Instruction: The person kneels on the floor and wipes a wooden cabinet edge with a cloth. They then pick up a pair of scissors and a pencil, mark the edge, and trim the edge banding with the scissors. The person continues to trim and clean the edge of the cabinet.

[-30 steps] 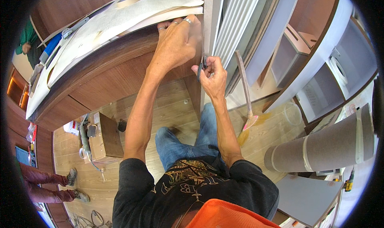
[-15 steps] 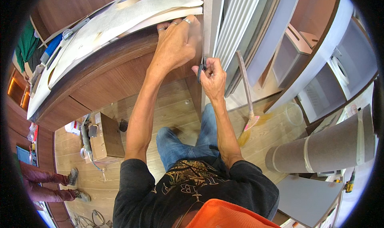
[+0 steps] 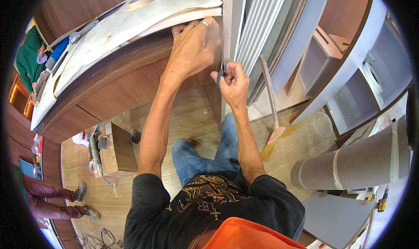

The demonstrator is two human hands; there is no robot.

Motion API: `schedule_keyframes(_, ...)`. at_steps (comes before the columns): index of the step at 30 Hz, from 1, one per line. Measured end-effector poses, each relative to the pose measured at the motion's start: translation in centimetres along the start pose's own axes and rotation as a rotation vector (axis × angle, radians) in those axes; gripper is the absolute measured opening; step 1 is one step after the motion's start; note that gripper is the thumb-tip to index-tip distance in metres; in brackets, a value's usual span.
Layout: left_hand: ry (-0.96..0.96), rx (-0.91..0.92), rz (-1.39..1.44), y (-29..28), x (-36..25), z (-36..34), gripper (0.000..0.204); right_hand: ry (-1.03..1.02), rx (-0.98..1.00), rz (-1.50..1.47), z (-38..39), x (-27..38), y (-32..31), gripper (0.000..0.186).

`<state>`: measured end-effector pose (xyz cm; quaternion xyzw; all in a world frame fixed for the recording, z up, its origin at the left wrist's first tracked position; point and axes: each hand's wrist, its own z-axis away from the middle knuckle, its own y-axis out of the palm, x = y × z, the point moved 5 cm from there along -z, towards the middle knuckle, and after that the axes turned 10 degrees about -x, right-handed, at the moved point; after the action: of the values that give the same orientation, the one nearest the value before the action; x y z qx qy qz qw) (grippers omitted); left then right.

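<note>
My left hand [image 3: 192,50] is up at the right end of the brown wood counter [image 3: 109,67]. Its ringed fingers curl in under the white sheet [image 3: 109,32] on top, and their tips are hidden. Lower and to the right, my right hand [image 3: 235,88] grips a small black hand tool [image 3: 221,74] between thumb and fingers. The tool stands upright close to the edge of the side panel [image 3: 216,100]; its exact kind is not clear.
A tape roll [image 3: 142,1] lies on the sheet. Right of me are a brush [image 3: 275,133] with a wooden handle, a large wrapped roll [image 3: 349,161] and open cabinets. A cardboard box [image 3: 115,150] stands on the floor at left, near another person's legs [image 3: 52,201].
My hands keep nearly the same pose. At the far left, more of the other person's green top and a hand have come into view.
</note>
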<state>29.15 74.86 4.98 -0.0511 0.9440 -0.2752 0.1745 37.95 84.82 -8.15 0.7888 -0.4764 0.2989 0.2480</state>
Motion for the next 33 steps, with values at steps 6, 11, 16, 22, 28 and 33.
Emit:
schedule_keyframes(6,0.038,-0.034,-0.045,-0.04,-0.15,-0.02,0.017,0.007,-0.004,0.001,-0.21,-0.14,0.18,0.036)
schedule_keyframes(11,-0.013,-0.011,0.013,0.04,0.01,-0.01,0.017,0.038,-0.006,-0.014,-0.12,-0.01,0.16,0.035)
schedule_keyframes(16,0.004,-0.016,-0.006,0.04,-0.03,0.08,0.017,0.070,-0.009,-0.020,-0.06,-0.02,0.06,0.036)
schedule_keyframes(22,0.001,-0.011,-0.006,0.13,0.04,0.05,0.018,0.031,0.002,-0.034,-0.33,0.21,0.17,0.036)
schedule_keyframes(28,0.064,-0.048,-0.056,-0.13,-0.54,0.07,0.019,0.069,0.052,0.032,-0.63,0.09,-0.05,0.041)
schedule_keyframes(33,0.000,-0.021,0.020,0.22,0.30,0.06,0.021,0.100,0.052,0.023,-0.59,-0.04,-0.23,0.042)
